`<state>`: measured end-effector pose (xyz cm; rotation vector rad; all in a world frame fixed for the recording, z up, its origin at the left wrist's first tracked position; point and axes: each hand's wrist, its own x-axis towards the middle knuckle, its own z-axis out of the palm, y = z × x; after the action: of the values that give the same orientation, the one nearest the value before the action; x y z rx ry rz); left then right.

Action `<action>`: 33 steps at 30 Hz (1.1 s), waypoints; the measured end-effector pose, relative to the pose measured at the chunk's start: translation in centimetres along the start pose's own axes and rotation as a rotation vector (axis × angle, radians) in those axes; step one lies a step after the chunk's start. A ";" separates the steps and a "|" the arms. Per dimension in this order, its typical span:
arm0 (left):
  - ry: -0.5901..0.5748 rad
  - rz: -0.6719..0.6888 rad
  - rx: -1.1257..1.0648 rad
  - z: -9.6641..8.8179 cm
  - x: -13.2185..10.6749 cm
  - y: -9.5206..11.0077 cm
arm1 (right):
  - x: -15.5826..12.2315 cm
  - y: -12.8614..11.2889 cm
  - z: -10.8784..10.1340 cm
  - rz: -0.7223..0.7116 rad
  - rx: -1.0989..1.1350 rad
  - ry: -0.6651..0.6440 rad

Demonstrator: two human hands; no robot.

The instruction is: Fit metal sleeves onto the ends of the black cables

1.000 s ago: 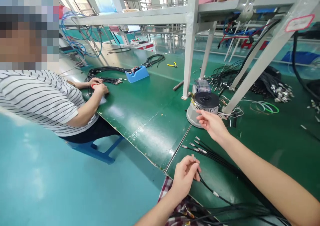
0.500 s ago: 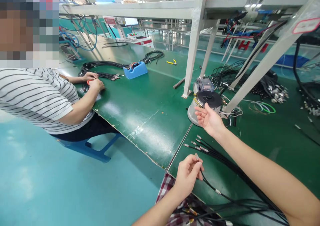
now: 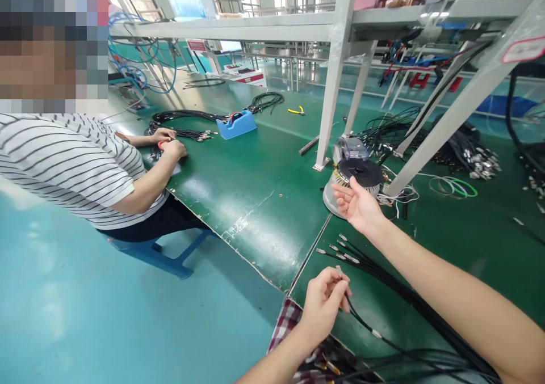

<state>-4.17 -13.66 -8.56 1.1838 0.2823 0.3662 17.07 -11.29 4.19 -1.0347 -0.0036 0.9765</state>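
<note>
Black cable point(image 3: 361, 321): thin, silvery connector point(image 3: 339, 270) on its end, white sleeve point(image 3: 376, 334) further down. End pinched in left hand point(image 3: 326, 302) over table point(image 3: 259, 214) corner. Right hand point(image 3: 356, 205) loose, fingers parted, at black-topped grey dispenser point(image 3: 361, 172).

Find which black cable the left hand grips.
The thin, white-banded black cable, held by the left hand; neighbouring silver-tipped black cables lie ungripped.

Black cable point(image 3: 360, 320): end partly covered by left hand point(image 3: 326, 300). Round dispenser point(image 3: 363, 170): front partly hidden behind right hand point(image 3: 356, 203). Red-framed label point(image 3: 525, 49): cut by right edge, print illegible. Co-worker's red item point(image 3: 160, 144): partly covered, kind unclear.
</note>
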 end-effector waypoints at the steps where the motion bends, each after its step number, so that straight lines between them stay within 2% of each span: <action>1: -0.003 0.002 -0.002 0.0 0.0 0.0 | 0.0 0.0 -0.1 -0.005 0.002 0.002; 10: -0.003 -0.008 -0.010 0.1 0.1 0.2 | -0.1 -0.3 -1.0 -0.016 -0.015 0.027; 19: -0.004 0.003 -0.017 0.2 0.1 0.2 | -0.1 -0.4 -0.9 -0.030 -0.050 0.050; 27: -0.002 0.008 -0.035 0.4 0.2 0.4 | 0.0 -0.5 -1.0 -0.105 -0.071 0.112; 33: 0.005 0.007 -0.022 0.4 0.2 0.2 | -0.4 -1.2 -0.9 -0.033 0.010 0.099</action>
<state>-3.81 -13.86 -8.22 1.1626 0.2780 0.3771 18.08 -12.37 4.76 -1.0700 0.0656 0.8937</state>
